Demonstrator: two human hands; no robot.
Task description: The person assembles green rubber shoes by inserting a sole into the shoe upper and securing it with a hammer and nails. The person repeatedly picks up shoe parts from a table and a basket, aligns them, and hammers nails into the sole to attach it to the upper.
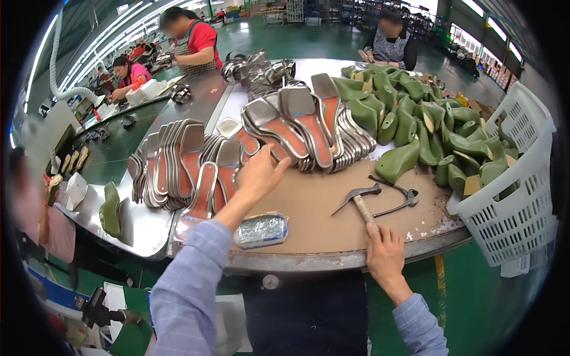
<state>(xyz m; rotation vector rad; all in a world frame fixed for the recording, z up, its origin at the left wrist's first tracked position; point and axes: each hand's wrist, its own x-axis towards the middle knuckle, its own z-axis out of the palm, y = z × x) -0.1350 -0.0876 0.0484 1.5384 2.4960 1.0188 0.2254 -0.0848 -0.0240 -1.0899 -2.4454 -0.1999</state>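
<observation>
My right hand (386, 255) is wrapped round the wooden handle of a shoemaker's hammer (360, 204), whose dark, curved head rests on the board near the table's front edge. Among the stacked insoles, my left hand (261, 175) reaches out with thumb and fingers apart; its fingertips are at the edge of an insole (238, 133), and whether they touch it I cannot tell. These shoe insoles (178, 160) have reddish-brown middles and shiny silver rims, and stand in overlapping rows. Beside the hammer head lie dark metal pincers (409, 196).
Green shoe lasts (404, 107) are heaped at the right, some against a white plastic basket (504, 190). A foil-topped block (261, 230) lies near the front edge. One green last (110, 210) stands on the metal surface at left. Several people work around the tables.
</observation>
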